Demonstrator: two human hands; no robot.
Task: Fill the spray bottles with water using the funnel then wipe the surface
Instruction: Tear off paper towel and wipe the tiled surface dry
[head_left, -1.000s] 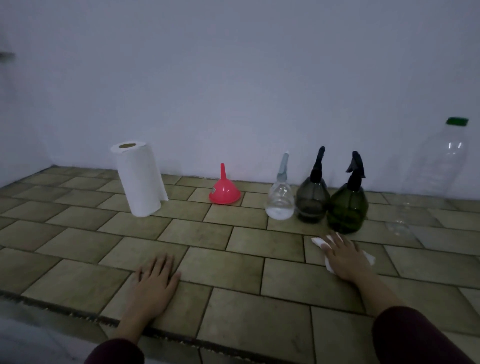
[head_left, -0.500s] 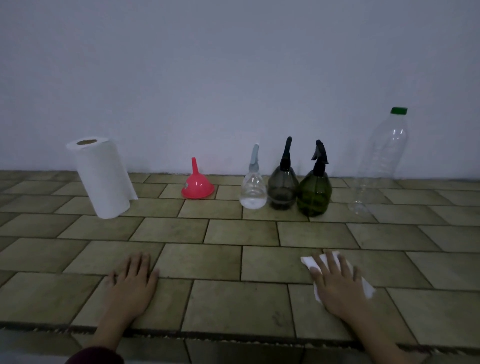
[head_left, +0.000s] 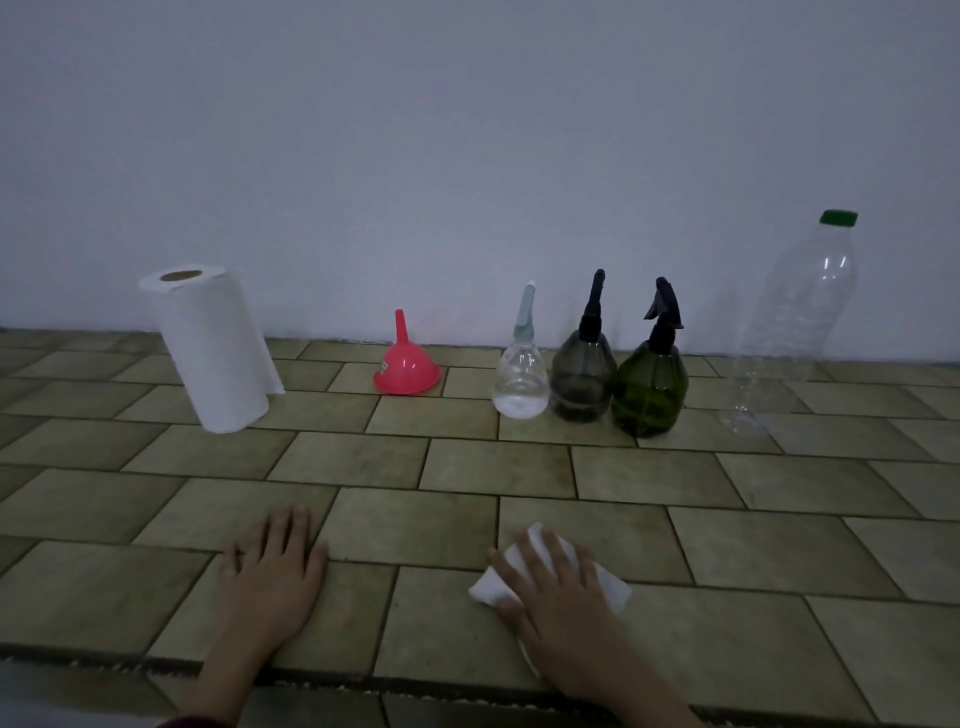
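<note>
Hands lie flat near the tiled edge: left hand (head_left: 270, 577) open, right hand (head_left: 558, 597) seemingly pressing a paper towel (head_left: 608, 584).

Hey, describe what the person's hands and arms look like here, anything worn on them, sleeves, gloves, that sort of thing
Both hands are bare: no gloves, and no rings or watch that the dim light lets me make out. The left hand and right hand lead into uncovered forearms. Only a sliver of dark, maroon-looking sleeve shows at the bottom edge on the left arm; no sleeve is in frame on the right.
</note>
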